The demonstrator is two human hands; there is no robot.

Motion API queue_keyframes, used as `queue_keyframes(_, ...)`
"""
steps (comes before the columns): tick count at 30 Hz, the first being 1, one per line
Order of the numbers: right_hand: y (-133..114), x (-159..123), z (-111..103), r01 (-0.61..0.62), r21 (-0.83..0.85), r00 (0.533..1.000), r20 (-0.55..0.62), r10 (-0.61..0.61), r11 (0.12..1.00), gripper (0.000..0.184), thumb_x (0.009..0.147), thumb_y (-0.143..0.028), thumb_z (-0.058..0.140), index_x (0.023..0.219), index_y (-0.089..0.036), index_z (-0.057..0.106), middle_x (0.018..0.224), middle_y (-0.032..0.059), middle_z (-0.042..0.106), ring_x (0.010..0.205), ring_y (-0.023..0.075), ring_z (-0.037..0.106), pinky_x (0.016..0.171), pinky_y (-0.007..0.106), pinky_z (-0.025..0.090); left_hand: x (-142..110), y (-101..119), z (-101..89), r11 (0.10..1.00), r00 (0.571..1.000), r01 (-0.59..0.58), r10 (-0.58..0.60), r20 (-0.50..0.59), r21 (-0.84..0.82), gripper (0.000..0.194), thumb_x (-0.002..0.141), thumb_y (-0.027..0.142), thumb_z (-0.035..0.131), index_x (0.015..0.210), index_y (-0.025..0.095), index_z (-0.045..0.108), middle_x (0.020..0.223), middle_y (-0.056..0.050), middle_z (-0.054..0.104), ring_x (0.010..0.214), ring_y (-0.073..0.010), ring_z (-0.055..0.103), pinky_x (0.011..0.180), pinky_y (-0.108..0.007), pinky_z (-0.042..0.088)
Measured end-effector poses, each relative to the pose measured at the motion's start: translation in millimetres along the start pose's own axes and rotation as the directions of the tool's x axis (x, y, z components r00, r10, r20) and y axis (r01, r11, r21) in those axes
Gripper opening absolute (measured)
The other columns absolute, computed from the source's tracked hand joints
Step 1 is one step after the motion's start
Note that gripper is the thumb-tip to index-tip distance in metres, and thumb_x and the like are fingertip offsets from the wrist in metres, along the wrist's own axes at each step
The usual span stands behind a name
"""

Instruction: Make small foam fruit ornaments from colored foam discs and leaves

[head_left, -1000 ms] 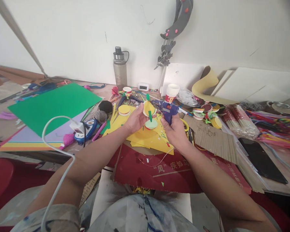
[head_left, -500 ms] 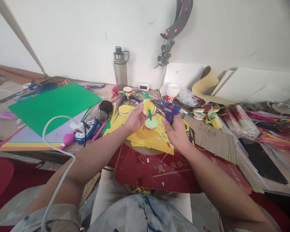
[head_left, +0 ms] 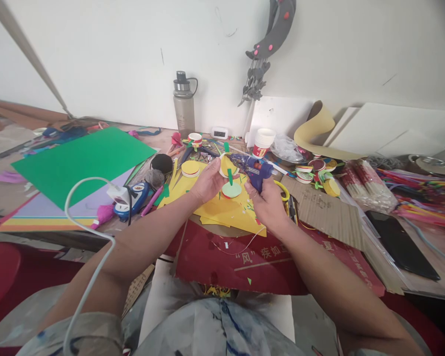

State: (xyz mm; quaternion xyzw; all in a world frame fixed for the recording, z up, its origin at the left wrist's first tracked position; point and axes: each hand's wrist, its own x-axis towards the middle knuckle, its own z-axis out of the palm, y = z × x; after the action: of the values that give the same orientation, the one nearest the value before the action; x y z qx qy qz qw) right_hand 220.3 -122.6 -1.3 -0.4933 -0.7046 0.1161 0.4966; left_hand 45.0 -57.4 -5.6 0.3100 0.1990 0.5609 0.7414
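Note:
Between the fingers of my left hand (head_left: 208,183) is a small round paper disc (head_left: 225,164), yellow-faced with a white rim and green strips at its top and bottom. My right hand (head_left: 269,200) is wrapped round the handle of a blue glue gun (head_left: 258,170). The gun's nozzle points left and lies at or just over the disc's right side; whether it touches I cannot tell. Below the disc, a pale green round piece (head_left: 231,190) lies on yellow paper sheets (head_left: 211,212). A yellow-topped round piece (head_left: 190,168) sits left of my left hand.
A red cardboard sheet (head_left: 222,267) lies at the table's front edge. Green paper (head_left: 85,160) and a power strip (head_left: 133,200) with a white cable are on the left. At the back stand a bottle (head_left: 184,106) and paper cups (head_left: 264,142). A phone (head_left: 400,244) lies right.
The glue gun in my right hand has shifted slightly left and down, its nozzle closer over the disc. My left hand keeps the disc nearly still.

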Motion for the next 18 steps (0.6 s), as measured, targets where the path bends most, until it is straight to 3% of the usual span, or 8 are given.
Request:
queue_keyframes(7, -1.8, 0.6, -3.0, -0.02, 0.042, 1.0, 0.002, 0.019, 0.999, 0.026, 0.097, -0.048, 0.054, 0.106, -0.024, 0.058, 0.093, 0.0092, 0.07, 0.089, 0.0297, 0.068, 0.083, 0.048, 0.055, -0.8, 1.5, 1.2, 1.0, 1.0, -0.007, 0.007, 0.029, -0.009, 0.033, 0.098, 0.049, 0.068, 0.104, 0.017, 0.074, 0.109, -0.01, 0.081, 0.121, -0.0265, 0.073, 0.112, -0.043, 0.055)
queue_keyframes(18, -1.3, -1.3, -1.0, -0.009, 0.04, 1.0, -0.007, 0.01, 0.999, 0.024, 0.095, -0.046, 0.057, 0.106, -0.024, 0.058, 0.093, 0.0091, 0.072, 0.09, 0.0304, 0.069, 0.084, 0.048, 0.055, -2.3, 3.7, 4.3, 1.0, 1.0, -0.007, 0.006, 0.025, 0.012, 0.033, 0.1, 0.047, 0.065, 0.107, 0.017, 0.075, 0.116, -0.01, 0.08, 0.116, -0.0235, 0.074, 0.111, -0.041, 0.056)
